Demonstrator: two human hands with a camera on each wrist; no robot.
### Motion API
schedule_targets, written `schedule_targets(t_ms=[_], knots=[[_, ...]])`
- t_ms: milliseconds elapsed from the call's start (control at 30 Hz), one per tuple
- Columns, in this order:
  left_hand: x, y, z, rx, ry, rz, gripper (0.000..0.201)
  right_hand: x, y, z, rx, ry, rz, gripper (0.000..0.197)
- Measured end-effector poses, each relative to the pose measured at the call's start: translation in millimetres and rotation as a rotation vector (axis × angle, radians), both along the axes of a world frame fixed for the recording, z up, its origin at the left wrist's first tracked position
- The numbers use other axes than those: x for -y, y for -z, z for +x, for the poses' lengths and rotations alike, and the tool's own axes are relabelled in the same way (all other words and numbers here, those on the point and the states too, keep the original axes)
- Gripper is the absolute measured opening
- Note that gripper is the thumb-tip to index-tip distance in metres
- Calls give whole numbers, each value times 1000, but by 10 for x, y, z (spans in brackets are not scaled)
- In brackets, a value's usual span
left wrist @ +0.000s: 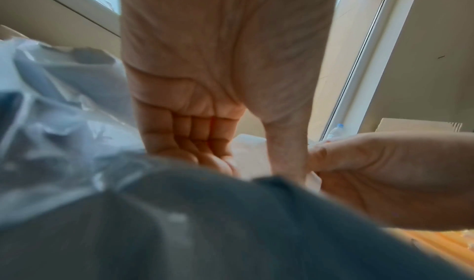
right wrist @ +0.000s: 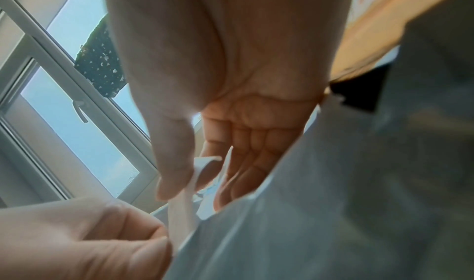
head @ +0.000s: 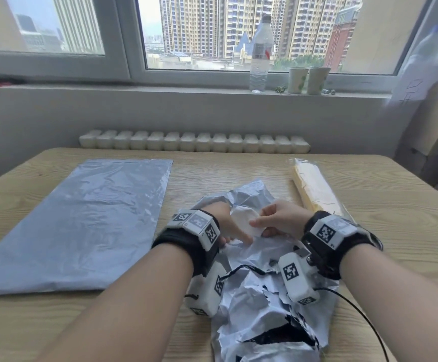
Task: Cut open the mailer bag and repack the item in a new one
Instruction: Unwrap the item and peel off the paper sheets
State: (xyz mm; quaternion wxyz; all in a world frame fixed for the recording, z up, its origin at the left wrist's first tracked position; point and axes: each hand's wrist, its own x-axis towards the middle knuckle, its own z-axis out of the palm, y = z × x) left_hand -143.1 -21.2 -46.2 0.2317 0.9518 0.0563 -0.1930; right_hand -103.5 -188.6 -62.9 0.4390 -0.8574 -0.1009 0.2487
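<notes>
A torn, crumpled grey mailer bag (head: 254, 304) lies on the wooden table (head: 395, 231) under both my wrists, its dark inside showing through a rip near me. Over its far end, my left hand (head: 235, 231) and right hand (head: 261, 227) pinch a white strip (head: 244, 218) between them. In the right wrist view, my right hand (right wrist: 205, 183) holds the white strip (right wrist: 182, 209) with thumb and fingers, and my left hand (right wrist: 143, 244) pinches its lower end beside the grey bag (right wrist: 333, 203). A flat new grey mailer (head: 82, 223) lies left. A yellow item in clear wrap (head: 314, 189) lies right.
A water bottle (head: 259, 56) and two paper cups (head: 308, 79) stand on the windowsill. A white radiator (head: 194, 142) runs behind the table's far edge. A black cable (head: 364, 317) trails across the table at the right. Cardboard leans at the far right (head: 437, 131).
</notes>
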Motion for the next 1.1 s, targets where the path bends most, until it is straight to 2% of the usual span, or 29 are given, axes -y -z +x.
schedule_targets(t_ms=[133,200,400,500,567,667,700,800,833,933,1000,1100], knots=[[33,34,-9,67,51,152,54,3,61,25,8,46,82,18],[47,51,9,83,76,192,49,4,83,32,30,68,105,16],[32,58,23,79,85,212,51,-12,118,60,41,161,152,17],[31,48,16,62,96,182,50,-24,114,52,42,167,162,9],[4,37,30,20,97,135,47,-29,106,57,70,145,149,11],[-87,-87,48,-205,48,-86,35,-75,37,34,106,131,118,22],[-127,-136,64,-197,35,-118,33,-100,12,30,123,120,96,21],[-226,-228,147,108,-35,-56,29,-180,-61,15,131,83,34,9],[-233,-228,147,141,-50,-45,29,-194,-82,6,132,64,15,8],[-234,-94,142,105,-44,-21,33,-226,-102,9,176,-35,-78,27],[-242,11,142,94,-49,-19,34,-241,-85,19,219,-58,-107,27],[-258,68,189,93,-46,-48,38,-229,-44,65,290,-1,-92,20]])
